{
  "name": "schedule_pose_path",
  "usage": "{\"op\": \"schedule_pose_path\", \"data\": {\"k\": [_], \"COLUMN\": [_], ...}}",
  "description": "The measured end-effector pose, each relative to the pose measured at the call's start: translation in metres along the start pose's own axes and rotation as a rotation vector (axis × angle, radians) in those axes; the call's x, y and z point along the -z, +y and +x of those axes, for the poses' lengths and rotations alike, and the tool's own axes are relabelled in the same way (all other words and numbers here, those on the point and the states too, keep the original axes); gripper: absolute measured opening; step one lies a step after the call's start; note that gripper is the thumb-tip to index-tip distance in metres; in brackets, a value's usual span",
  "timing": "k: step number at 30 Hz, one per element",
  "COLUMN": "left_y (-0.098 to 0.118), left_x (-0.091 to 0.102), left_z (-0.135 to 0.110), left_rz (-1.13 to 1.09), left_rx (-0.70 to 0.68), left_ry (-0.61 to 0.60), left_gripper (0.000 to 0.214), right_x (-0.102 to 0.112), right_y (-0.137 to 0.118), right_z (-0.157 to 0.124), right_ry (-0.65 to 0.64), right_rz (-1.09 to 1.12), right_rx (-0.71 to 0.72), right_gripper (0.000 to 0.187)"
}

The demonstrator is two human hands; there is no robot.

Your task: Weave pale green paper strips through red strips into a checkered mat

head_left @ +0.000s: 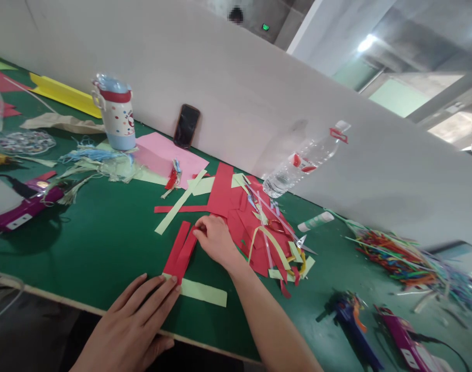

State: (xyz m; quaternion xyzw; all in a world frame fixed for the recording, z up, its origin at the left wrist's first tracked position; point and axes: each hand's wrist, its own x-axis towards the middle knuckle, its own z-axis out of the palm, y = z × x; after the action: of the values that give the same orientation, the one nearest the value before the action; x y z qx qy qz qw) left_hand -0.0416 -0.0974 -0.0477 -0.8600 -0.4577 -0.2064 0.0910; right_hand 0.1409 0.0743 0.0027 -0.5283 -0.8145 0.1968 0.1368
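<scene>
On the green tabletop, two red paper strips [185, 256] lie side by side, their near ends over a pale green paper strip [204, 293]. My left hand [133, 318] rests flat with fingers stretched out, its fingertips pressing where the strips cross. At the far end of the right-hand red strip, my right hand [214, 237] pinches the paper between thumb and fingers. Just beyond it are a wide red piece [221, 188], a loose pale green strip [181, 201] and a pile of red paper scraps [255, 232].
Scissors [301, 244] lie on the scraps. Behind stand a bottle [298, 165], a phone [186, 126] and a cup [119, 119] against the partition [220, 77]. A glue stick [315, 221], colourful pipe cleaners [391, 258] and a blue glue gun [354, 330] lie rightward.
</scene>
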Motion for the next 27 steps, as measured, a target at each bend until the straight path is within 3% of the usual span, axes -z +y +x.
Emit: {"op": "schedule_pose_path", "data": {"k": [10,18,27], "left_y": [-0.001,-0.0002,-0.0005], "left_x": [0.0009,0.0021,0.0045], "left_z": [0.0002,0.0019,0.0044], "left_rz": [0.009,0.024,0.027], "left_rx": [-0.003,-0.011,-0.019], "left_ry": [-0.003,0.008,0.027], "left_gripper": [0.06,0.057,0.056], "right_x": [-0.0001,0.0002,0.0047], "right_y": [-0.0017,-0.0027,-0.0005], "right_z": [-0.0001,-0.0021,-0.0036], "right_ry": [-0.014,-0.017,-0.015], "right_rz": [0.017,0.013,0.164], "right_rx": [-0.015,-0.019,0.01], "right_gripper": [0.014,0.006,0.011]}}
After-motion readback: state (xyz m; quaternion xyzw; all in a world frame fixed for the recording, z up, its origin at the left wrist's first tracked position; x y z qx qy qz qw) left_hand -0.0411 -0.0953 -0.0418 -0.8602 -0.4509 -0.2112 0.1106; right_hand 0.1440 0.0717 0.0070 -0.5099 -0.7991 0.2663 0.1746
